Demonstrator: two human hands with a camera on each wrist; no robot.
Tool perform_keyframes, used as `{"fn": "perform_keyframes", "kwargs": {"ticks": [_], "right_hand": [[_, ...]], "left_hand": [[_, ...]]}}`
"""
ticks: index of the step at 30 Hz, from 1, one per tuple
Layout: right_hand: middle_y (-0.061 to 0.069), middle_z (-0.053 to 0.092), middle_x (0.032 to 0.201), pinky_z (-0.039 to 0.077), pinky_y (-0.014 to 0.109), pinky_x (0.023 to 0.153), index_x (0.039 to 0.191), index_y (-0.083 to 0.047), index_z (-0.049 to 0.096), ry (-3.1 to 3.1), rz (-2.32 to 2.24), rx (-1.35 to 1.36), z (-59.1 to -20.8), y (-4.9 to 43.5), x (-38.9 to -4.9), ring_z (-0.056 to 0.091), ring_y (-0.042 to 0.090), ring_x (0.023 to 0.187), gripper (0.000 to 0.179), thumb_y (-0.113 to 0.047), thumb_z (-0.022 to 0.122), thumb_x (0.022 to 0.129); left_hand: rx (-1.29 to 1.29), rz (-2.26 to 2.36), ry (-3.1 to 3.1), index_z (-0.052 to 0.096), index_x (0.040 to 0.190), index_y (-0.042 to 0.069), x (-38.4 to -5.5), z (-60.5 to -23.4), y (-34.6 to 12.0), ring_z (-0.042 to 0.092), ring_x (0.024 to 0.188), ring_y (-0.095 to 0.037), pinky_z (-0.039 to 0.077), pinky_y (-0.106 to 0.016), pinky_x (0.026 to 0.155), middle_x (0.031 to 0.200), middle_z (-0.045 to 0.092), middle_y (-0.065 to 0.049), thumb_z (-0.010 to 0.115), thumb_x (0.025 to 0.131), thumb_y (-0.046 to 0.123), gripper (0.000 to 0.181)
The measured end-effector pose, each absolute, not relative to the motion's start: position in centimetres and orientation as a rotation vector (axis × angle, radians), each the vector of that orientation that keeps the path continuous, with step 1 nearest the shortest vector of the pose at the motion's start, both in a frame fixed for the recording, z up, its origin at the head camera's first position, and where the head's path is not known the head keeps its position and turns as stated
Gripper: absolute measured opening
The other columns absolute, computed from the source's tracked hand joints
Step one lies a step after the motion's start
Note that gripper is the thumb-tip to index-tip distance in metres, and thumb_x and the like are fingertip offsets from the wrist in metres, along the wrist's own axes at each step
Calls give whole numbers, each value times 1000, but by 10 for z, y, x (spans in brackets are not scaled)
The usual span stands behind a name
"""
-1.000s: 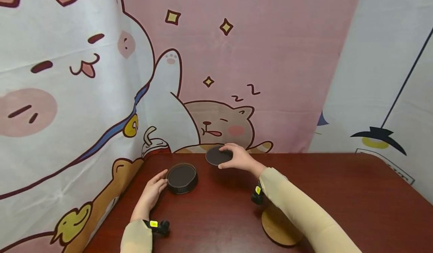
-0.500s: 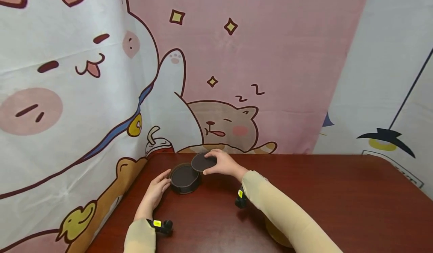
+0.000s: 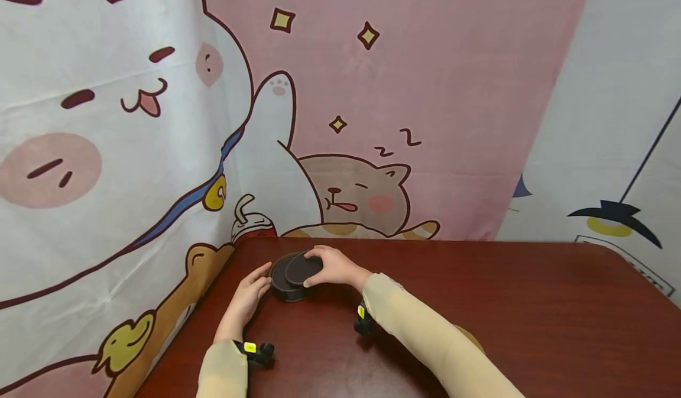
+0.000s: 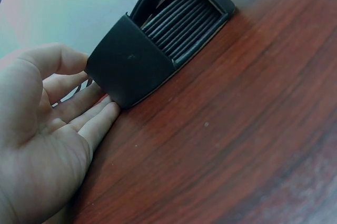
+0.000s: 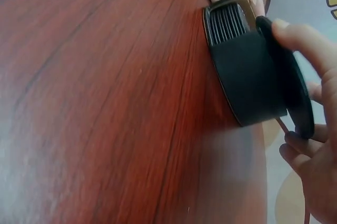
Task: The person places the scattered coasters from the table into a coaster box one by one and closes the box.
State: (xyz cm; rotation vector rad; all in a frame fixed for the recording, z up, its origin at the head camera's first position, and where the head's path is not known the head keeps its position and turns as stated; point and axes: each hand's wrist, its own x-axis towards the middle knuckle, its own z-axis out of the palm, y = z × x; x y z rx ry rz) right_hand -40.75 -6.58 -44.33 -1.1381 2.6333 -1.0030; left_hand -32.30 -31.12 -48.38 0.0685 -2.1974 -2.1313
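A round black coaster holder (image 3: pixel 288 296) stands on the table, with a slot in its wall that shows a stack of black coasters (image 4: pixel 181 24) in the left wrist view. My left hand (image 3: pixel 246 301) rests its fingertips against the left side of the holder. Between thumb and fingers, my right hand (image 3: pixel 336 267) pinches a loose black coaster (image 3: pixel 301 270) by its right edge. This coaster is tilted over the right part of the holder's top. In the right wrist view it lies against or just over the rim; actual contact is unclear.
A round tan disc (image 3: pixel 470 337) lies on the reddish-brown table (image 3: pixel 558 303), mostly hidden under my right sleeve. Behind the table and along its left side hangs a cartoon-printed cloth (image 3: pixel 452 120).
My right hand has carried the coaster leftward and down from beside the holder to over its top. The left hand keeps touching the holder. My right sleeve now covers most of the tan disc.
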Motion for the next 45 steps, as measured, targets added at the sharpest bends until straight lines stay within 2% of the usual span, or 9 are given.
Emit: {"fn": "perform_keyframes", "kwargs": {"ticks": [5, 10, 19, 28, 31, 38, 45], "right_hand": [[15, 27, 156, 34, 43, 110, 139, -16, 54, 2592, -937, -1150, -445, -73, -407, 24, 26, 143, 74, -42, 81, 75], [15, 21, 158, 35, 44, 110, 142, -17, 51, 2563, -929, -1140, -445, -75, -404, 24, 27, 142, 71, -42, 77, 80], [18, 22, 157, 33, 44, 111, 141, -15, 51, 2559, -928, -1176, -447, -76, -397, 23, 28, 143, 62, -36, 72, 87], [16, 26, 156, 28, 49, 113, 142, -16, 51, 2547, -935, -1173, -452, -75, -393, 20, 29, 144, 57, -33, 68, 90], [14, 29, 155, 29, 47, 113, 142, -15, 51, 2548, -939, -1180, -450, -71, -393, 22, 27, 143, 57, -32, 69, 90], [13, 31, 154, 33, 44, 111, 141, -14, 51, 2538, -955, -1218, -435, -46, -388, 29, 24, 141, 59, -31, 70, 88], [9, 30, 155, 33, 45, 110, 141, -13, 51, 2536, -914, -1198, -422, -9, -375, 30, 23, 141, 61, -36, 70, 88]], "left_hand": [[56, -2165, -2178, 34, 148, -3, -324, -483, -310, 28, 138, -32, 25, -45, 114, 154, 23, -24, 44, 97, 0, 52], [61, -2179, -2168, 33, 148, -3, -325, -484, -309, 27, 138, -31, 25, -44, 114, 154, 23, -24, 45, 97, 0, 52], [63, -2179, -2179, 32, 149, -2, -326, -485, -310, 26, 139, -32, 25, -45, 114, 155, 21, -25, 44, 98, 0, 52], [-3, -2098, -2188, 38, 146, -3, -322, -488, -309, 40, 131, -28, 34, -43, 110, 151, 27, -28, 51, 94, 9, 54], [-7, -2113, -2191, 36, 147, -3, -323, -488, -309, 38, 132, -29, 33, -44, 110, 151, 26, -29, 49, 95, 8, 55], [99, -2167, -2203, 35, 149, 1, -326, -484, -311, 34, 135, -29, 29, -41, 112, 154, 26, -19, 42, 98, 1, 51], [79, -2166, -2220, 32, 149, 0, -325, -484, -314, 31, 137, -29, 27, -41, 113, 155, 22, -21, 42, 98, 2, 52]]}}
